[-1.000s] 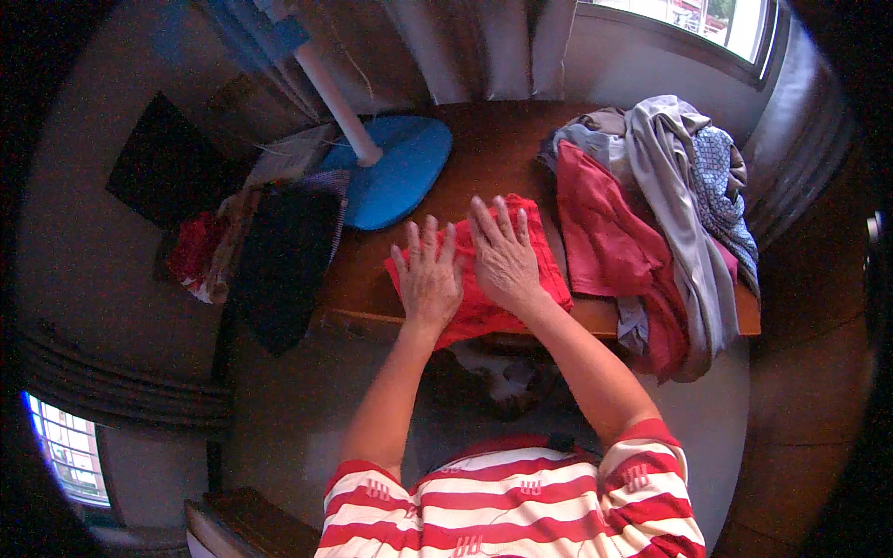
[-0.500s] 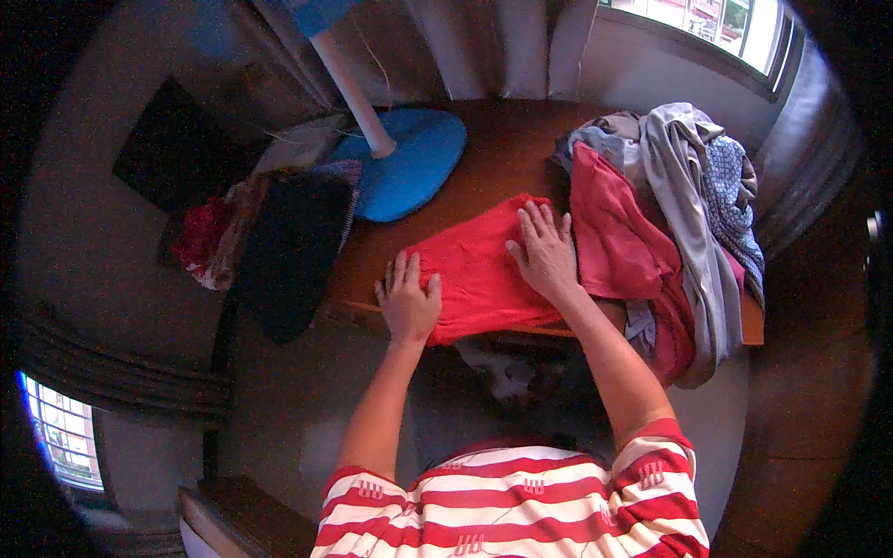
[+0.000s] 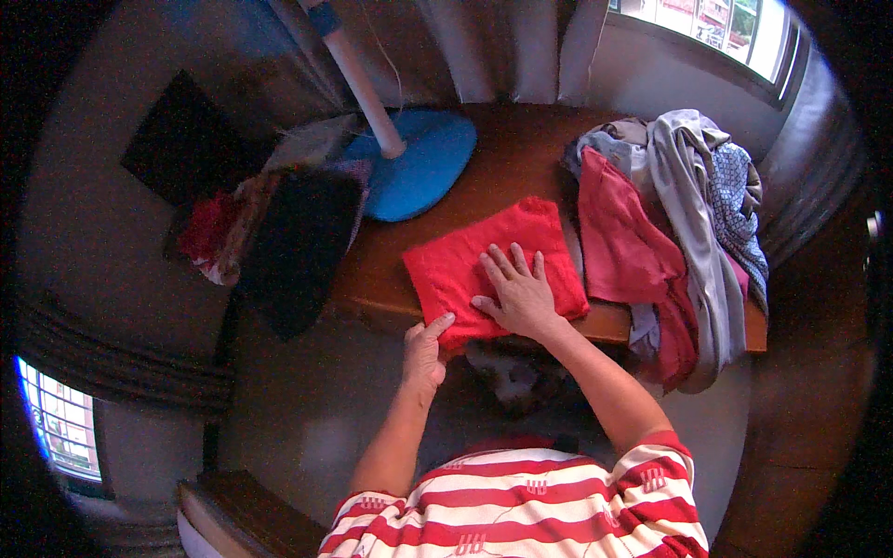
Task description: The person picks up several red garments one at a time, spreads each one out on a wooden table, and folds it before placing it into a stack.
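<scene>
A bright red folded cloth (image 3: 521,228) lies at the front edge of the brown wooden table, its near left corner reaching past the edge. My left hand (image 3: 427,349) grips that corner, thumb on top and the other fingers hidden underneath. Flat on the middle of the cloth rests my right hand (image 3: 518,294), its fingers spread and holding nothing. Just right of the cloth is a heap of loose clothes, with a dark pink garment (image 3: 619,232) nearest and a grey one (image 3: 686,195) hanging over the table's front edge.
A stand with a blue base (image 3: 433,158) and a white pole (image 3: 363,88) stands at the back of the table (image 3: 521,139). To the left, dark cloth (image 3: 302,242) hangs beside other fabrics. Grey curtains (image 3: 502,51) line the back wall, near a window (image 3: 721,28).
My left hand has shifted from lying on the cloth's left side to gripping its near corner. My right hand has slid from the far right edge toward the middle and nearer me.
</scene>
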A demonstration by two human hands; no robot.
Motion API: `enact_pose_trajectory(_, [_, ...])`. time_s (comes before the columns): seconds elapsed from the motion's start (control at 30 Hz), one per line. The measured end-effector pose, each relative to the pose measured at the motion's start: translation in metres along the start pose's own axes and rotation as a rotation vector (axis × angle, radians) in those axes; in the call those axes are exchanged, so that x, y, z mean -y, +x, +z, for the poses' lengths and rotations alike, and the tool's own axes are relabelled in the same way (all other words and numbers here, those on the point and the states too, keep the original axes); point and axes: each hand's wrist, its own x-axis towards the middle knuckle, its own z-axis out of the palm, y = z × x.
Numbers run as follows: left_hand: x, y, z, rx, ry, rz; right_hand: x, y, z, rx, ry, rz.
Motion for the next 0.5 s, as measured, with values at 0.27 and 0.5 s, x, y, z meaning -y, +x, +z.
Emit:
enact_pose_trajectory(0.27, [-0.011,-0.006,0.006,-0.055,-0.103,0.056,0.005,0.043,0.015,-0.221,0.059,0.05])
enact_pose_trajectory(0.5, [-0.034,-0.007,0.02,-0.087,-0.02,0.2,0.007,0.042,0.027,-0.18,0.031,-0.045])
